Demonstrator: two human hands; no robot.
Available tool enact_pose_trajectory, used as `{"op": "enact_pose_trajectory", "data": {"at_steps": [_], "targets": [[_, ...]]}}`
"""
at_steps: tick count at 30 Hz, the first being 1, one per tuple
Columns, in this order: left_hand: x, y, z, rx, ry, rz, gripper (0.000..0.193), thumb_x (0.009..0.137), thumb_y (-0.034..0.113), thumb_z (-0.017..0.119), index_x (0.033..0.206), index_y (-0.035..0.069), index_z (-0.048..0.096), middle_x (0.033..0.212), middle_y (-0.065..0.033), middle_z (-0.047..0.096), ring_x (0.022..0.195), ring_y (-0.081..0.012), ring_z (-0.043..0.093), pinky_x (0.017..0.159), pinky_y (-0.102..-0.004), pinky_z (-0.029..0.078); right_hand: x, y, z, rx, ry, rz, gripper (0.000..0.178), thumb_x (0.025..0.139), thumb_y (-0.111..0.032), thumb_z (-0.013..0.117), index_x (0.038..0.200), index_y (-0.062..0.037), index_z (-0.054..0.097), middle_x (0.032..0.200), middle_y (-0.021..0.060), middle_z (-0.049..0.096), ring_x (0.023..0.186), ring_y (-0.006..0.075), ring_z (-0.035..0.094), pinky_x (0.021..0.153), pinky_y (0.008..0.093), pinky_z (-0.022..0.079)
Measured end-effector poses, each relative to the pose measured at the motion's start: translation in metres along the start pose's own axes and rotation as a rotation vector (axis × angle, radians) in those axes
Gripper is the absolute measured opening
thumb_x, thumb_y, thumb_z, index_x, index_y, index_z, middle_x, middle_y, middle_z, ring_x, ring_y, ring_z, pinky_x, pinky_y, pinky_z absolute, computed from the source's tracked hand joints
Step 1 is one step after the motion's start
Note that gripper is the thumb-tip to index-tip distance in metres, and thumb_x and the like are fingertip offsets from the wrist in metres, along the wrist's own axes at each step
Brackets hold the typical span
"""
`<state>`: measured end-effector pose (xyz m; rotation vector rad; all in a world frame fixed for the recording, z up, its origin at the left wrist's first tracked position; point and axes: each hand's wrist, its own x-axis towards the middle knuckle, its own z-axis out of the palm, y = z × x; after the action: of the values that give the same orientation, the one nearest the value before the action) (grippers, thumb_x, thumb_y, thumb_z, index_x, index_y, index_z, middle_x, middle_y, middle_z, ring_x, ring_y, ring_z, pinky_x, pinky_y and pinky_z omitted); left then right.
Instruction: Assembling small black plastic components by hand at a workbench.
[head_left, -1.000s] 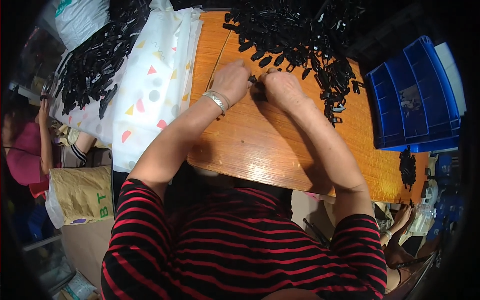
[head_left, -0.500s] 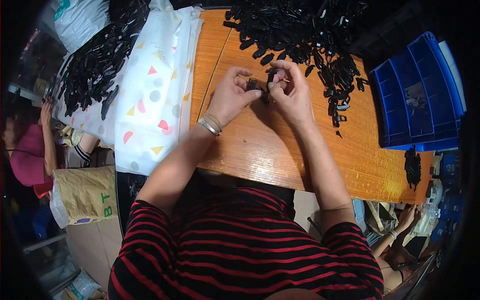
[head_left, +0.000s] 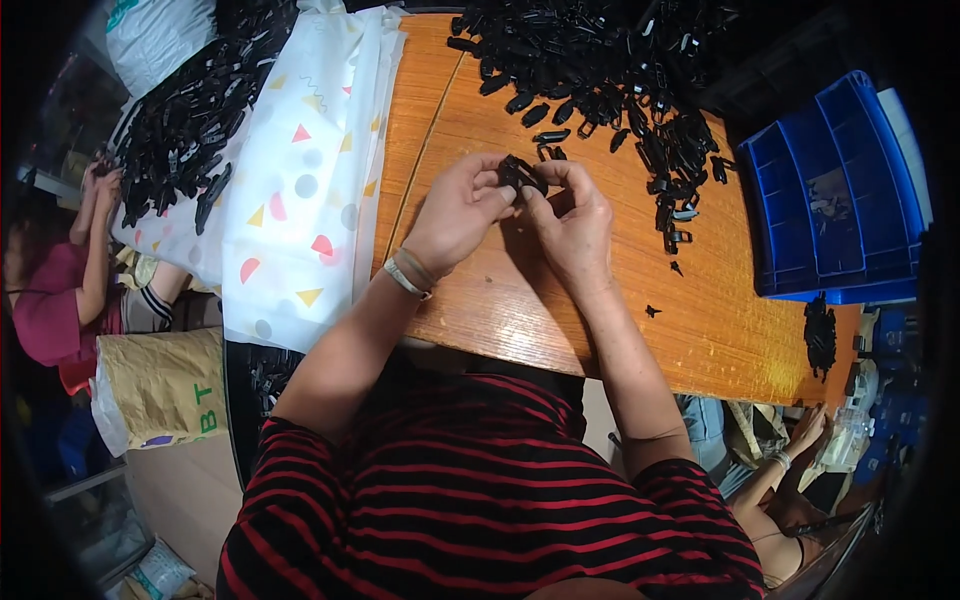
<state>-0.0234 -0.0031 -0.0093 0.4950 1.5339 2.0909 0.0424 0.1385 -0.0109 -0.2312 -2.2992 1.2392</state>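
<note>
Over the wood table, I see both bare hands meeting on one black part, held up near the table's middle. Left hand: thumb and fingers clamped on the part's left end. Right hand: thumb and forefinger pinch the other end; I can't tell how its remaining fingers sit. A bracelet rings the left wrist. Just beyond the hands I get loose clips, then a big black heap at the far side, trailing down to the right. Two tiny bits lie right of the right forearm. On my left: a patterned sheet, another black pile beside it, a paper sack lower down. At right, a blue crate, with a dark bundle near it. Co-workers' hands show at both edges.
</note>
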Motion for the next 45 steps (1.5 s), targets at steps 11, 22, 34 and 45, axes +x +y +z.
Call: {"op": "enact_pose_trajectory", "data": {"at_steps": [11,22,34,45], "targets": [[-0.009,0.000,-0.016,-0.089,-0.027,-0.126,0.033,0.092,0.006,0.060,0.123,-0.002,0.054,0.105,-0.0066,0.065,0.091,-0.0101,0.063,0.079,-0.0218,0.053,-0.003,-0.006,-0.004,0.291,-0.150,0.141,0.019,0.086,0.002,0.065,0.105,0.0021,0.060,0.084,0.0059,0.066,0.068,0.0084,0.064,0.060,0.0204,0.052],[-0.012,0.004,-0.013,-0.055,-0.002,-0.088,0.025,0.094,0.010,0.058,0.117,0.002,0.054,0.099,-0.0027,0.065,0.081,-0.0076,0.063,0.071,-0.0193,0.050,-0.009,-0.009,0.001,0.454,-0.114,0.128,0.018,0.087,0.001,0.065,0.104,0.0022,0.058,0.082,0.0048,0.065,0.069,0.0080,0.063,0.061,0.0199,0.052],[-0.022,-0.015,-0.008,-0.221,0.007,0.010,0.035,0.094,0.011,0.058,0.128,0.001,0.055,0.089,0.0004,0.062,0.074,-0.0048,0.056,0.069,-0.0183,0.046,-0.016,0.003,0.012,0.277,-0.081,-0.026,0.018,0.084,0.000,0.069,0.100,0.0001,0.061,0.083,0.0020,0.064,0.072,0.0063,0.061,0.062,0.0193,0.049],[-0.039,0.000,0.018,0.198,0.125,0.336,0.032,0.092,0.003,0.056,0.124,-0.003,0.057,0.100,-0.0028,0.059,0.076,-0.0042,0.052,0.069,-0.0174,0.044,-0.030,-0.012,0.020,0.239,0.082,-0.203,0.022,0.078,0.000,0.072,0.096,-0.0005,0.060,0.090,0.0080,0.057,0.068,0.0121,0.060,0.056,0.0238,0.049]]}}
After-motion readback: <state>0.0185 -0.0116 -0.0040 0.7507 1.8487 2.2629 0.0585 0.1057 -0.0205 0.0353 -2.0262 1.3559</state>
